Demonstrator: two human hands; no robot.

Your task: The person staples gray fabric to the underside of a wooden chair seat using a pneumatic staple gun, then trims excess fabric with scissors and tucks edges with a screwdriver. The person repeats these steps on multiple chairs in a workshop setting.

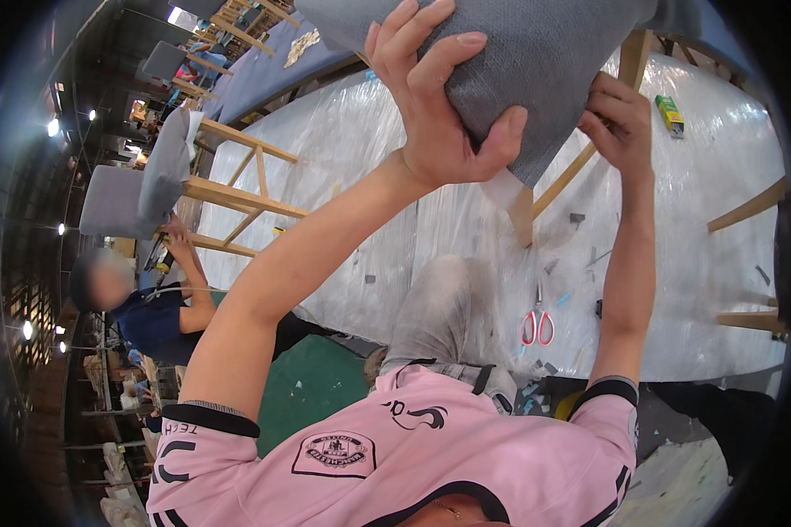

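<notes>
Pink short-sleeved jersey (pixel 431 439) closest. Left hand (pixel 439 132) grasping corner of grey woven-fabric chair with pale wooden legs (pixel 545 79), fingers spread over top, thumb on near side. Chair's right up at top of view. Right hand (pixel 622 127) at fabric edge, fingers curled in, honestly can't tell if anything's pinched. Below: big plastic-wrapped surface (pixel 351 211), red-and-white-handled scissors (pixel 538 327) lying on it, little green-and-yellow box (pixel 670 117) further out. Way left: co-worker in navy top (pixel 163 318), near another grey chair (pixel 114 200).
</notes>
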